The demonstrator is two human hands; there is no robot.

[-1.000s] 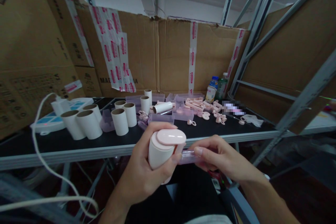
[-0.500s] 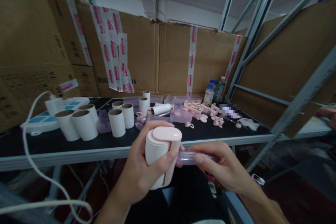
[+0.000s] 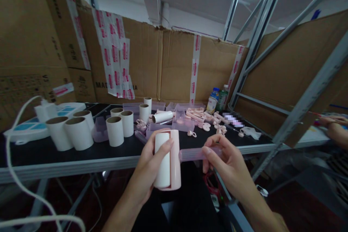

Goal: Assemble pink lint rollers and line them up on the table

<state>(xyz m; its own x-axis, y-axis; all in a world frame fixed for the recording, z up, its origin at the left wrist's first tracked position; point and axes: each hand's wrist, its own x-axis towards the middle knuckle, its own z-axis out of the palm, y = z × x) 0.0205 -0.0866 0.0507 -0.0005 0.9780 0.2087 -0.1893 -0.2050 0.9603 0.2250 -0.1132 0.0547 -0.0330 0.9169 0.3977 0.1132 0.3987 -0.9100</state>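
Observation:
My left hand is closed around a lint roller, a white roll in a pale pink housing, its thumb across the roll. From the housing's right side a translucent purple handle sticks out sideways. The fingers of my right hand pinch the outer end of that handle. Where the handle meets the housing, I cannot make out the joint. Both hands are in front of the shelf's edge, above my lap.
White rolls stand at the left on the black shelf, by a blue-and-white device. Pale pink parts and purple trays lie mid-shelf. Bottles stand behind. A white cable hangs at left. Another person's hand shows far right.
The lint roller has turned in my left hand, so its white roll now faces me rather than its pink end cap. My right hand has shifted its hold towards the handle's outer end.

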